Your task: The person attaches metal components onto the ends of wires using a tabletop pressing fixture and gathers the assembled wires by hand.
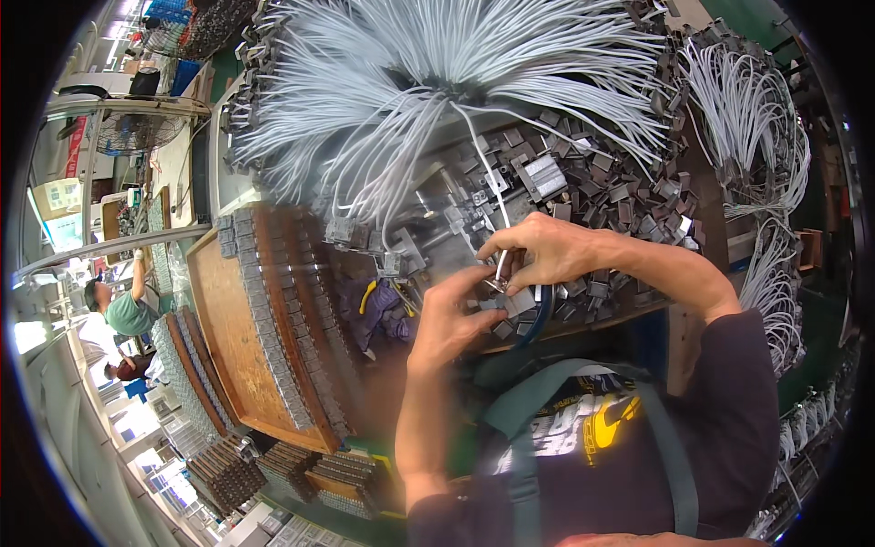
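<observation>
My left hand [448, 317] and my right hand [550, 251] meet over the near edge of the workbench. Between the right thumb and fingers I pinch the end of a white cable [489, 173], which runs back to a large bundle. The left thumb and forefinger close around a small grey metal housing [520, 303] right at the cable's end. Fingers partly cover the joint, so whether the cable sits inside it cannot be made out. Just beyond my hands stands a metal fixture [460, 219] with rods and blocks.
A big fan of white cables [456, 55] fills the far side. Loose dark metal housings [629, 205] lie heaped at right. On the left, a wooden tray [223, 328] carries rows of grey blocks. More cable bundles [743, 109] hang at far right. A person [128, 305] works far left.
</observation>
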